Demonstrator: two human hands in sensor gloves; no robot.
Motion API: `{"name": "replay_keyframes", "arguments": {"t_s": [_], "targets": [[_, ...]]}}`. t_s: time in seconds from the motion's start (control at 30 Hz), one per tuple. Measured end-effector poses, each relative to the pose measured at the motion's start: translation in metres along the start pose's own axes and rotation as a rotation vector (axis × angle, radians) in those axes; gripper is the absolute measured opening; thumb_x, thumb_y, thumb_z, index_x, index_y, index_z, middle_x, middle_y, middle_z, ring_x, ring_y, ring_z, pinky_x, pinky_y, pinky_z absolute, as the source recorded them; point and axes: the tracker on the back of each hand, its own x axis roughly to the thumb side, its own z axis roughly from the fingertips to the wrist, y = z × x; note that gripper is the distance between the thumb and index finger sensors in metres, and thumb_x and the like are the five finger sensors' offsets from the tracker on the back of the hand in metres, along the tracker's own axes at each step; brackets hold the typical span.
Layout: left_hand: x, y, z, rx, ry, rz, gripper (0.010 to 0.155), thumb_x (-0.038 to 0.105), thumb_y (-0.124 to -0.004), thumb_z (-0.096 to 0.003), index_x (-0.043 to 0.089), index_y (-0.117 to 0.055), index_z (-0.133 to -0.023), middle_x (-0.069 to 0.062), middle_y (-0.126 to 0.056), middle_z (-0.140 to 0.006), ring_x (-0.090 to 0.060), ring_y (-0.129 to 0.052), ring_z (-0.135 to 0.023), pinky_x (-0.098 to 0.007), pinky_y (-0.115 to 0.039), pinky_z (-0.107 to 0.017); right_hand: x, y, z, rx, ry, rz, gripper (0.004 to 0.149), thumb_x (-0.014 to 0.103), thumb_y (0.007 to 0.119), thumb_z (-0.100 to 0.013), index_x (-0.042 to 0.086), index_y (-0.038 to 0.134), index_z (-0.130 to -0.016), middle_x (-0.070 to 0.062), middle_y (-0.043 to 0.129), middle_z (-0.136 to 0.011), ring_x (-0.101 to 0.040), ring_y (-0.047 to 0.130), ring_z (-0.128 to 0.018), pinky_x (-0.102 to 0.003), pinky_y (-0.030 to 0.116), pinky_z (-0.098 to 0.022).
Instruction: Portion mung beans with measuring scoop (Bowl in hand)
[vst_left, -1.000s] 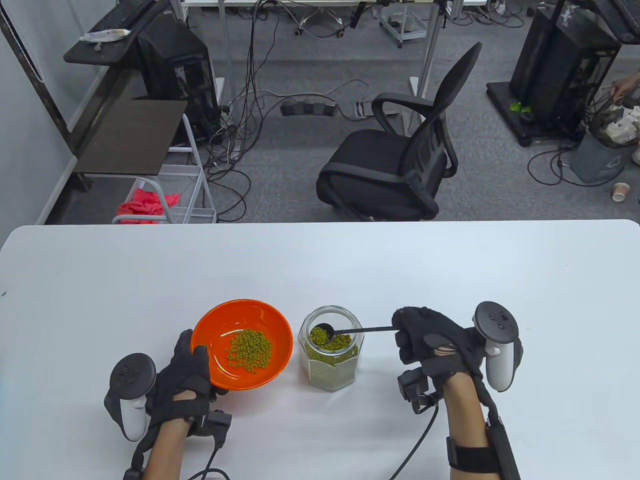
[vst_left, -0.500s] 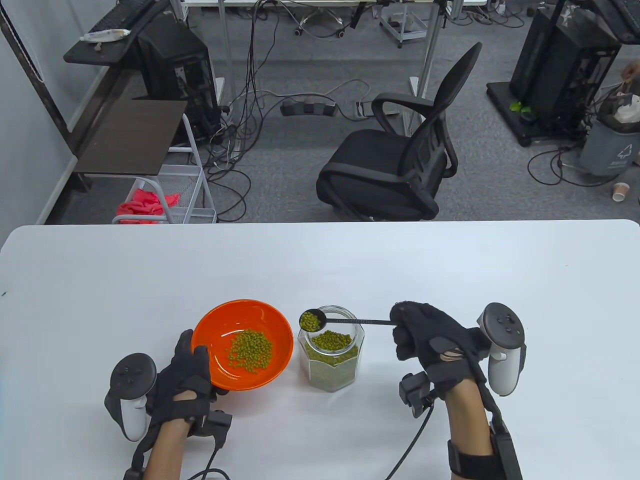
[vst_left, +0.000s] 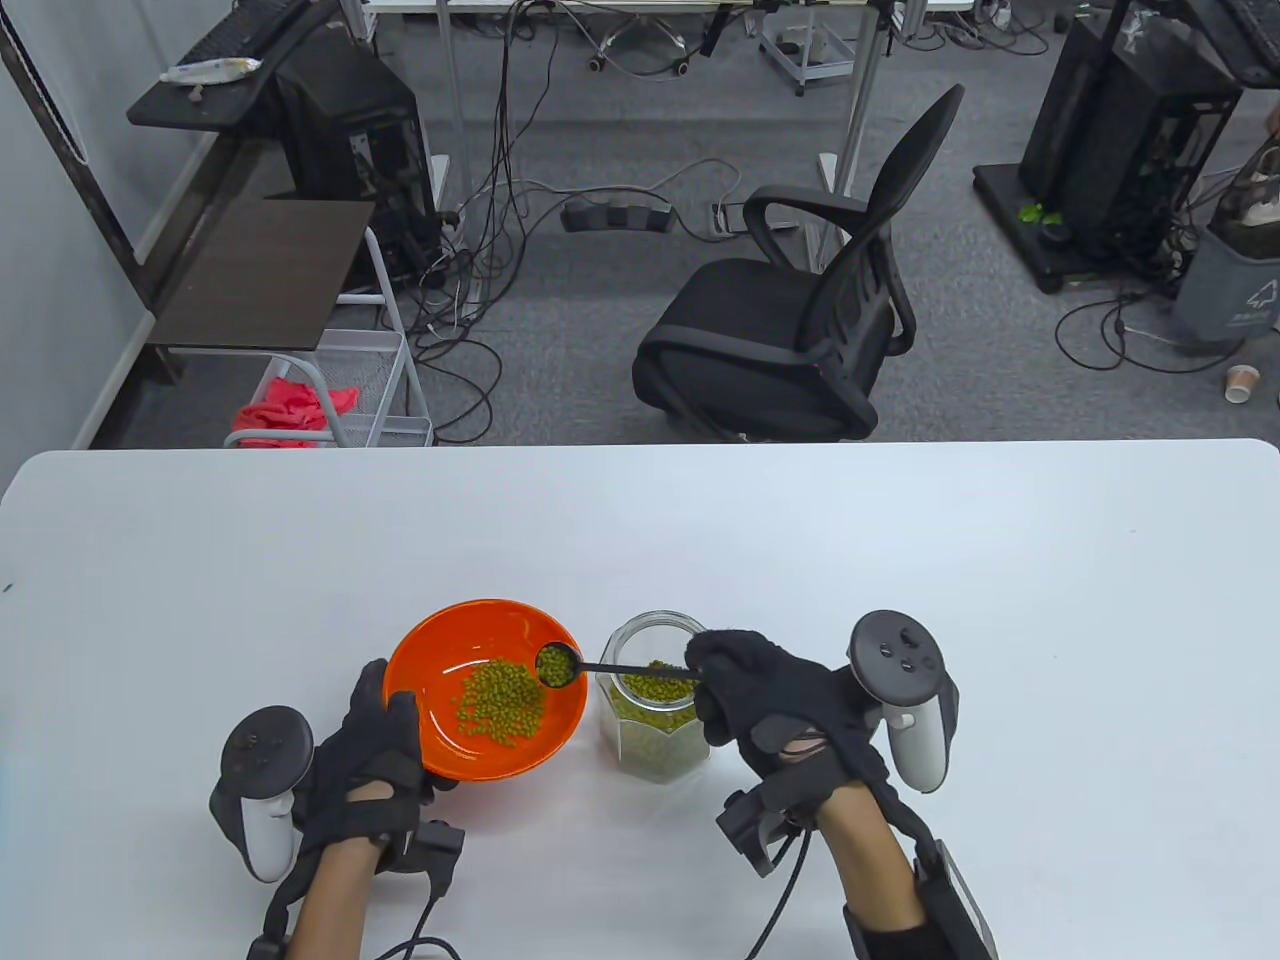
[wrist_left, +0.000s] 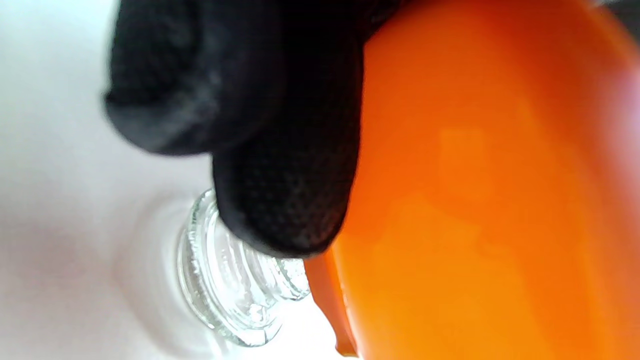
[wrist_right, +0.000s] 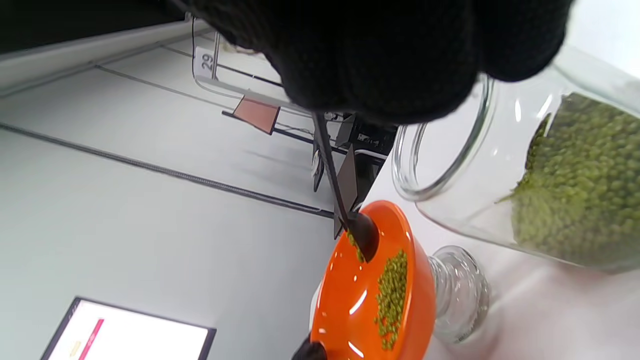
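An orange bowl (vst_left: 440, 640) with a pile of mung beans (vst_left: 500, 700) is held by my left hand (vst_left: 385, 735), which grips its near-left rim. In the left wrist view my fingers (wrist_left: 285, 150) lie against the bowl's outside (wrist_left: 475, 200). My right hand (vst_left: 725, 670) grips the handle of a black measuring scoop (vst_left: 555, 665). The scoop's head holds beans and hangs over the bowl's right side, as the right wrist view shows (wrist_right: 362, 235). An open glass jar (vst_left: 655, 740) of mung beans stands just right of the bowl, under my right hand.
A clear glass lid (wrist_right: 462, 292) lies on the white table (vst_left: 900, 560) beside the bowl's underside; it also shows in the left wrist view (wrist_left: 235, 300). A black office chair (vst_left: 800, 320) stands beyond the table's far edge.
My right hand lifted the scoop, filled with beans, out of the jar and carried it left to over the bowl. My left hand and the bowl have stayed still.
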Motion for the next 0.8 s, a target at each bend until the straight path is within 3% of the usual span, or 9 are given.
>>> {"name": "replay_keyframes", "arguments": {"t_s": [0.37,0.8], "targets": [[0.000,0.000,0.000,0.000,0.000,0.000,0.066,0.042,-0.059,-0.0559,0.005,-0.041,-0.108,-0.018,-0.071,-0.094,-0.020,-0.114,-0.025,-0.022,-0.097,-0.014,0.003,0.039,-0.001,0.077,-0.083,0.079,0.047,0.014,0.078,-0.044,0.007,0.078,-0.090,-0.024,0.088,-0.072,-0.039,0.094,-0.054,-0.067,0.067,-0.051],[0.000,0.000,0.000,0.000,-0.001,0.001,0.066,0.042,-0.059,-0.0560,0.005,-0.041,-0.108,-0.018,-0.071,-0.094,-0.019,-0.114,-0.025,-0.022,-0.097,-0.014,0.013,0.041,0.005,0.082,-0.136,0.133,0.044,0.009,0.079,-0.042,0.014,0.087,-0.085,-0.024,0.084,-0.079,-0.042,0.089,-0.061,-0.069,0.063,-0.054]]}}
